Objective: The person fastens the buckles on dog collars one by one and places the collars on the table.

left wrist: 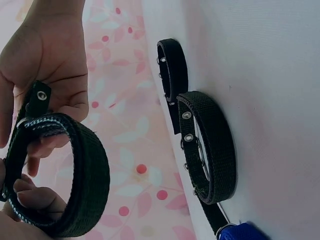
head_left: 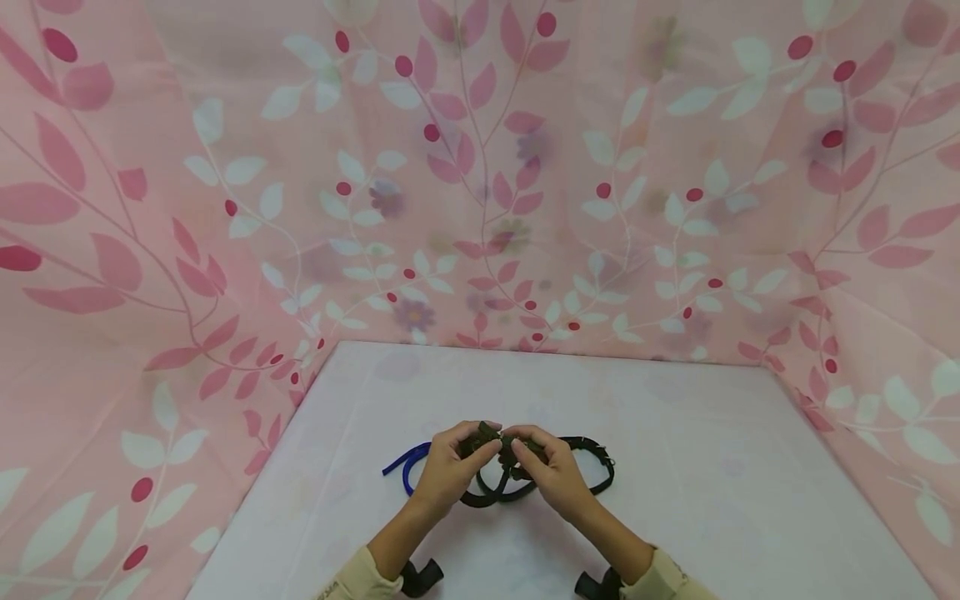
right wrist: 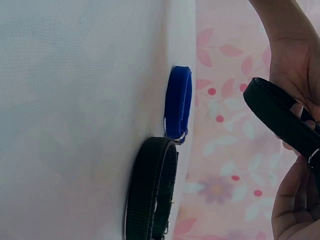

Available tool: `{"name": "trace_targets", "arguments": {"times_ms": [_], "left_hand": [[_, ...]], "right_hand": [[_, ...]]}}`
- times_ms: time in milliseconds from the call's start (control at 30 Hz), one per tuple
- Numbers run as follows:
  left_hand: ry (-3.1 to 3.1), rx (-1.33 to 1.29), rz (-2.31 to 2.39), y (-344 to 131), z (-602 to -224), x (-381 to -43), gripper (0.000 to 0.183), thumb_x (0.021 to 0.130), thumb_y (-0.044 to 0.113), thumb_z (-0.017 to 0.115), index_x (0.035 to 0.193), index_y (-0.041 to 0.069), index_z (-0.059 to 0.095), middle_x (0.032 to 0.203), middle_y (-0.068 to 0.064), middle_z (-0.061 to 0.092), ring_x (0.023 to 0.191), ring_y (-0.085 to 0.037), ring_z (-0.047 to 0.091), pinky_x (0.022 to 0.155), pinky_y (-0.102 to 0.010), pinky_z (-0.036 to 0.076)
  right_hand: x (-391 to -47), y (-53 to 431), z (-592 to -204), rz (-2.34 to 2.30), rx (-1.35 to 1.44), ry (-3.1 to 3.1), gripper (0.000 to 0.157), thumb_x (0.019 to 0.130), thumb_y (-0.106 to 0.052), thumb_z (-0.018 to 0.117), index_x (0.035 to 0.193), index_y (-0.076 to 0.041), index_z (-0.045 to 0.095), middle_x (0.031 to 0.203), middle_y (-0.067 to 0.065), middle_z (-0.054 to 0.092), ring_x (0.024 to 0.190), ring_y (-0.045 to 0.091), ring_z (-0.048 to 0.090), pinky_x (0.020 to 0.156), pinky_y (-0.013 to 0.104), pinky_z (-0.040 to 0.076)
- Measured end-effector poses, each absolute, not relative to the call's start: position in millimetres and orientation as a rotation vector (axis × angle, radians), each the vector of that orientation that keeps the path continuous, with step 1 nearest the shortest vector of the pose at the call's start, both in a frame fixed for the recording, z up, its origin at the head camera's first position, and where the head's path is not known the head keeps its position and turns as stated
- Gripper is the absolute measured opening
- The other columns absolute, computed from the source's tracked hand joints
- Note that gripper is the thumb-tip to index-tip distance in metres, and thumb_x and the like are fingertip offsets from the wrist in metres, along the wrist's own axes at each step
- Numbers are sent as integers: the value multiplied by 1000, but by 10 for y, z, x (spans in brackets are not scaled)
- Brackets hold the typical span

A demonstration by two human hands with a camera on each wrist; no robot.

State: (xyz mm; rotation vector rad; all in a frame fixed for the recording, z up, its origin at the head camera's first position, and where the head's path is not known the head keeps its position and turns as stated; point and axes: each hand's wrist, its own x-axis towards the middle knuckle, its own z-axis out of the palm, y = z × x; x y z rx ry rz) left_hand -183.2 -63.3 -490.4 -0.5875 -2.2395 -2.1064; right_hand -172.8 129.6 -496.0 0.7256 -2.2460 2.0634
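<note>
A dark green webbing dog collar [left wrist: 92,175], bent into a loop, is held up above the table between both hands. My left hand [head_left: 442,475] pinches it, thumb and fingers at the loop in the left wrist view. With thumb and fingers, my right hand [head_left: 558,475] grips the strap by its eyelet end. A metal ring shows on the held collar [right wrist: 275,112] in the right wrist view. Below lie a blue collar [right wrist: 177,102] on the left, a second dark green collar [left wrist: 220,150] in the middle and a black collar [left wrist: 177,70] on the right.
The collars lie on a white-covered table [head_left: 675,467]. Pink leaf-patterned cloth [head_left: 480,167] hangs behind it and along both sides. Dark wrist-camera mounts [head_left: 423,577] sit by the sleeves, low over the table.
</note>
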Motion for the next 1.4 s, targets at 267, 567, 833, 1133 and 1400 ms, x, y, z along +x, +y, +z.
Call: {"name": "trace_targets", "arguments": {"times_ms": [267, 567, 833, 1133, 1400], "left_hand": [[-2266, -589, -2067, -617, -4882, -1826, 20, 93, 23, 70, 111, 14, 71, 100, -6, 62, 74, -9, 56, 64, -20, 47], [-2229, -581, -2210, -613, -4855, -1832, 23, 95, 20, 67, 111, 4, 69, 105, -13, 59, 78, -14, 63, 66, -29, 58], [-2210, -615, -2221, -648, -4848, -1870, 25, 95, 20, 67, 110, 0, 69, 105, -15, 70, 95, -14, 67, 85, -28, 57], [-2157, -559, -2341, -713, -4786, -1857, 25, 96, 21, 66, 112, 1, 66, 110, -18, 71, 102, -18, 70, 92, -30, 56], [-2154, -598, -2316, -763, -4769, -1857, 25, 97, 21, 65, 111, 0, 66, 109, -20, 71, 101, -18, 70, 93, -30, 55]], "right_hand": [[-1716, 1249, -5000, 1970, 654, -2294, 21, 96, -13, 64, 114, -2, 68, 106, 19, 70, 86, 10, 67, 74, 26, 58], [-1743, 1230, -5051, 1924, 622, -2252, 15, 93, -12, 69, 107, -7, 72, 97, 12, 72, 76, 6, 62, 65, 26, 56], [-1746, 1228, -5036, 1899, 640, -2246, 11, 94, -12, 68, 103, -6, 71, 91, 12, 70, 73, 6, 60, 64, 25, 55], [-1732, 1226, -5030, 1922, 643, -2253, 13, 95, -12, 66, 105, -4, 70, 84, 21, 66, 69, 6, 58, 61, 25, 54], [-1735, 1217, -5025, 1843, 674, -2244, 14, 93, -5, 66, 106, -2, 71, 94, 16, 71, 73, 4, 59, 63, 25, 55]]}}
